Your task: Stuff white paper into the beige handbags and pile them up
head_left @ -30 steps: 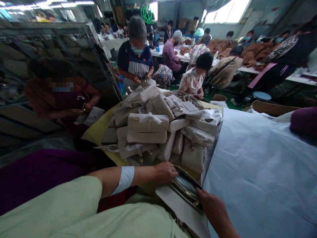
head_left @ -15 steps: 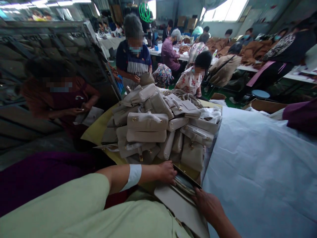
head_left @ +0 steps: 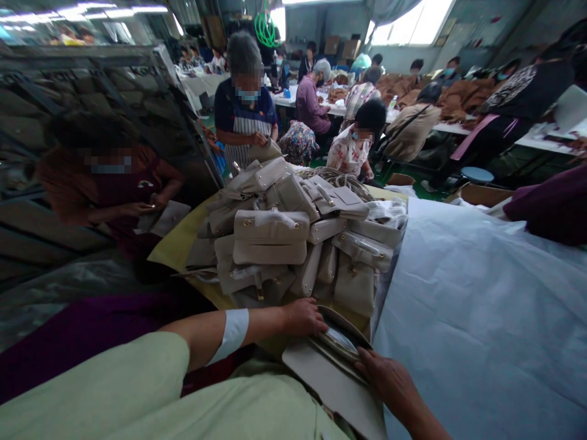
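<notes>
Head view: cream handbag between left hand, right hand, fingers on rim.

A heap of handbags lies on a paper sheet, with a draped cloth right and a co-worker left.

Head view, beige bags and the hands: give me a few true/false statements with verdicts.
1. The left hand and right hand are both on one beige bag. True.
2. The pile of beige bags sits on a pale blue sheet. False: it sits on a yellow sheet, and the pale blue sheet lies to its right.
3. A white band wraps the left forearm. True.
4. The co-worker in the striped apron has both arms down at their sides. False: that co-worker's hands are up at a beige bag at the far edge of the pile.
</notes>
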Available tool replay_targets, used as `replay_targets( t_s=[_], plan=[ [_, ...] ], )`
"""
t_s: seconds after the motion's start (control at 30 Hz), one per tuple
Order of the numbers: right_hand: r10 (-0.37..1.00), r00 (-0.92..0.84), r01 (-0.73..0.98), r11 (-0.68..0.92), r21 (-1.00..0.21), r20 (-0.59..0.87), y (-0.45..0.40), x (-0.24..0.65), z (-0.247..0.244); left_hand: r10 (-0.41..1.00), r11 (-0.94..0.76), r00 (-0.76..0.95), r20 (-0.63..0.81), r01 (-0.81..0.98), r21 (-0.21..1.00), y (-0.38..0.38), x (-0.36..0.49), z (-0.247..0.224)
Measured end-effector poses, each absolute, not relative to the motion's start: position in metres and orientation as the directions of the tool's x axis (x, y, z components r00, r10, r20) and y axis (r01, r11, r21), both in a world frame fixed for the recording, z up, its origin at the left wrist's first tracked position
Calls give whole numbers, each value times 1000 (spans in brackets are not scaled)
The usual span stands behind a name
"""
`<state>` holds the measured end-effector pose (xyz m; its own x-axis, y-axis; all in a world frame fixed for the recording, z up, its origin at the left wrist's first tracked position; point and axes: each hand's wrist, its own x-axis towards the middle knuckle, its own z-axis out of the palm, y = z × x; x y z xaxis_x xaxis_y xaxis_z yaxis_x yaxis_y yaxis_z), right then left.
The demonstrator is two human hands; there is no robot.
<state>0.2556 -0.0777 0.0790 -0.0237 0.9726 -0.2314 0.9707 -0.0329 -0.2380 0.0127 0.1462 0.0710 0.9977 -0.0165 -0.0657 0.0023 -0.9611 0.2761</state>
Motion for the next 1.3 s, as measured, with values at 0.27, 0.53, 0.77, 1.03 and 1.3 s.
replay_targets(
  t_s=[0.27,0.53,0.77,1.03,1.3],
  plan=[
    [979,44,983,-78,-163,-199,-74,245,101,90,-963,991,-98,112,246,147,18,70],
    [905,300,879,-140,-455,303,-112,265,52,131,-936,981,-144,171,309,151,11,82],
    [986,137,730,-166,-663,-96,-106,268,36,155,-953,975,-158,190,237,139,14,81],
    [936,322,443,-280,-852,-140,-84,245,45,252,-884,897,-363,367,291,155,19,95],
    [826,551,337,-349,-874,-118,-128,316,24,226,-772,833,-505,469,429,164,17,109]
  ],
)
